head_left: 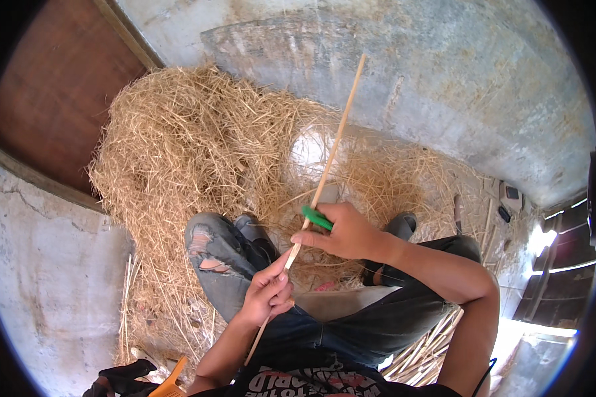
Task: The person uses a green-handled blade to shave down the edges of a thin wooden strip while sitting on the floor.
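Note:
A long, thin wooden stick (340,135) runs slantwise from my lap up toward the wall. My left hand (268,296) is closed round its lower part, which shows a paler, shaved-looking stretch. Higher up, my right hand (347,231) is closed on a green-handled tool (318,218), with the thumb pressed along the stick. The tool's working end is hidden by the fingers and the stick. Below both hands, a flat greyish piece (344,303) with a pointed right end lies across my lap.
A large heap of straw (185,145) fills the floor at left, against a brown door panel (59,92). Cut sticks (430,347) lie by my right thigh. A wooden-handled tool (457,210) and a small dark device (512,194) lie near the right wall. Something orange (170,380) sits lower left.

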A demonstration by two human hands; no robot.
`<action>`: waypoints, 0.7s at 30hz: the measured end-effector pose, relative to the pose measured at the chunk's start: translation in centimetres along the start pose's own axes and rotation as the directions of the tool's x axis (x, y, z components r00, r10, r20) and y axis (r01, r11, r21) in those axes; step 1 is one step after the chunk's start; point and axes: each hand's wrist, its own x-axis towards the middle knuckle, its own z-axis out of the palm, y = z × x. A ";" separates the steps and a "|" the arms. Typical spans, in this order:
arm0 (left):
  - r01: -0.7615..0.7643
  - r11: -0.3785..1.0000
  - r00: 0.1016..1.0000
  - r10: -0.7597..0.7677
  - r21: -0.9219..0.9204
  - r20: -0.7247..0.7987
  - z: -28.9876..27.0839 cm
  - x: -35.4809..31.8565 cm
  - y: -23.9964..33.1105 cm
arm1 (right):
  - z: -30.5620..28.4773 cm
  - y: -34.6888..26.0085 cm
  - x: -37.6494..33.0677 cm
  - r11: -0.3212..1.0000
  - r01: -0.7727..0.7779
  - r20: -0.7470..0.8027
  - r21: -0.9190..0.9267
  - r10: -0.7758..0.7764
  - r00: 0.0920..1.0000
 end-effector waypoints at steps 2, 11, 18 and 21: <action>-0.006 1.000 1.000 0.005 -0.011 -0.027 0.3 0.3 0.2 | 0.5 0.0 -0.3 0.986 0.113 -0.027 -0.120 -0.117 0.993; -0.059 0.998 0.993 0.058 -0.007 -0.103 1.1 0.5 0.8 | -0.3 -1.1 -1.0 0.896 0.075 0.091 -0.438 -0.039 0.995; 0.011 0.998 0.991 -0.004 0.057 -0.132 0.6 -0.5 1.0 | -3.2 2.6 1.4 0.877 -0.041 -0.140 -0.478 -0.030 0.990; 0.048 0.996 0.994 -0.040 0.078 -0.103 0.2 -1.9 0.3 | -6.5 4.5 2.8 0.873 -0.188 -0.226 -0.450 0.092 0.970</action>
